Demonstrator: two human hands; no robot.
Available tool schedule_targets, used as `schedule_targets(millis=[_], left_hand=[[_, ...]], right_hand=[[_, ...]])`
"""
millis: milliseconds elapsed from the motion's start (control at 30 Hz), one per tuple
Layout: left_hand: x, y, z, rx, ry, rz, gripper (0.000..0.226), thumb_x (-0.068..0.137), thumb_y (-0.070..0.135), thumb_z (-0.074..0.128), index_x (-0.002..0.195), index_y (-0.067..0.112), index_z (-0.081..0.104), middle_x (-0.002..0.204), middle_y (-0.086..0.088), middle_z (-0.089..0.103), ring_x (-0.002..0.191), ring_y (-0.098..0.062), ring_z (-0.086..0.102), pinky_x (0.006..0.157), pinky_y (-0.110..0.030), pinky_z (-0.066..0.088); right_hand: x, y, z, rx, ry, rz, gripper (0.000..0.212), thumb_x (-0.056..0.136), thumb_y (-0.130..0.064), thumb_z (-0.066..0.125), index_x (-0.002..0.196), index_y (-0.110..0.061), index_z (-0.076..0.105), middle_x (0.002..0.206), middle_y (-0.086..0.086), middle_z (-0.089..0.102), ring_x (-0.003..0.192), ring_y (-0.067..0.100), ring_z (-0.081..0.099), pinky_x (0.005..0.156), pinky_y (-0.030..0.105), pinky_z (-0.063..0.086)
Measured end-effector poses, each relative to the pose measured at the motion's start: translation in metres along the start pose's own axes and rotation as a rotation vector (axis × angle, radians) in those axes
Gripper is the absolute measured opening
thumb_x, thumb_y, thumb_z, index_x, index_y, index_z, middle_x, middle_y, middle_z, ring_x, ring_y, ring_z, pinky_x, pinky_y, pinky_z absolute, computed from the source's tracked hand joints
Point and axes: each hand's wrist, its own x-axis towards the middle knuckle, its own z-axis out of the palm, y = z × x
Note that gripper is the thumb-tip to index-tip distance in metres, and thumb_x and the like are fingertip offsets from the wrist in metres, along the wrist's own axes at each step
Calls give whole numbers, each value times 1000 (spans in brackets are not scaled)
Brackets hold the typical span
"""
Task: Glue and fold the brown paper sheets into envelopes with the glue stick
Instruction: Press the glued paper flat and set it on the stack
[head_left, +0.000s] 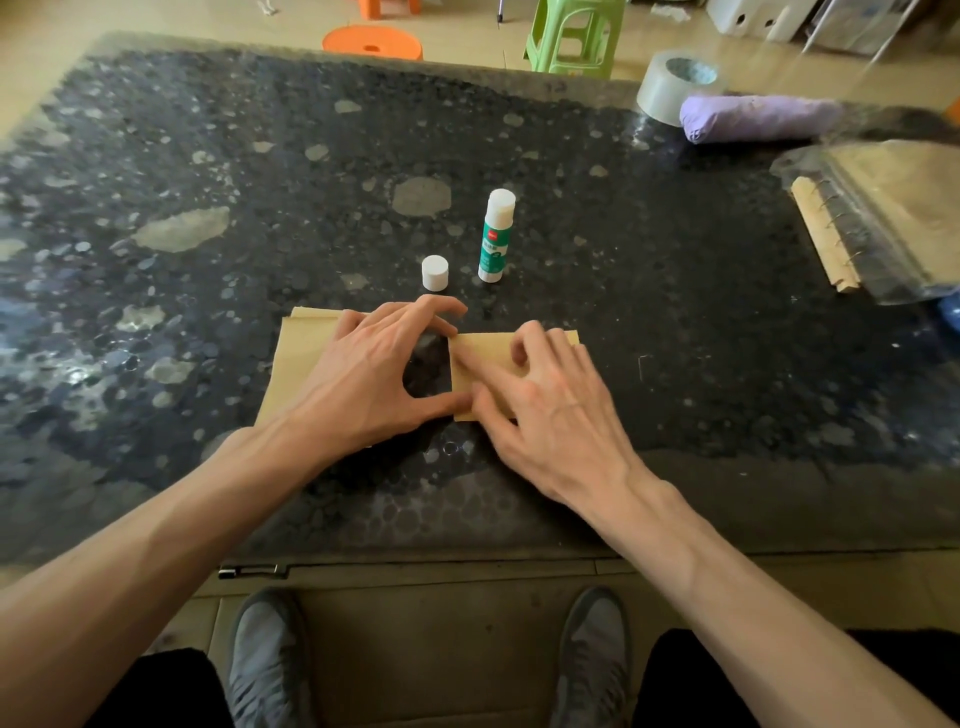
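Two brown paper pieces lie on the dark speckled table (208, 156) near its front edge. The left brown paper (296, 358) sits under my left hand (374, 379), whose arched fingertips press on it while the thumb reaches over to the right piece. My right hand (556, 415) presses its fingers down on the smaller folded brown paper (480, 353). Table shows in the gap between the two pieces. Just behind my hands the green-and-white glue stick (496, 239) stands upright and uncapped. Its white cap (435, 272) stands to its left.
At the back right lie a roll of clear tape (670, 88) and a purple folded umbrella (758, 118). A plastic sleeve with brown sheets and a spiral-bound pad (883, 213) lies at the right edge. Orange stool (371, 44) and green stool (571, 36) stand beyond the table.
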Motion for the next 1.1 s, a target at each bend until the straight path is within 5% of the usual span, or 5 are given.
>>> schedule_targets(millis=[167, 767, 900, 1100], left_hand=[[0, -1, 0, -1, 4, 1, 75, 80, 58, 74, 144, 37, 42, 131, 23, 62, 136, -5, 48, 102, -33, 34], [0, 2, -1, 39, -10, 7, 78, 80, 71, 66, 145, 36, 40, 132, 22, 63, 136, -4, 50, 98, -33, 34], [3, 2, -5, 59, -53, -5, 91, 71, 87, 55, 146, 39, 38, 133, 22, 62, 137, -2, 48, 94, -32, 31], [5, 0, -13, 115, -173, 1, 115, 55, 90, 66, 153, 42, 29, 144, 23, 55, 146, -4, 38, 99, -31, 26]], right_hand=[[6, -7, 2, 24, 1, 13, 45, 107, -46, 34, 147, -42, 54, 110, 0, 42, 99, 17, 42, 86, 37, 42], [12, 3, 2, 175, -71, 32, 47, 103, -54, 32, 143, -50, 56, 111, -4, 35, 99, 16, 38, 90, 37, 44], [6, 8, -2, 186, -93, -7, 45, 103, -51, 36, 142, -50, 58, 123, -2, 42, 107, 18, 40, 98, 42, 44], [-4, 10, -10, 53, -129, -86, 45, 103, -53, 38, 146, -51, 54, 134, 0, 47, 118, 19, 43, 96, 41, 44]])
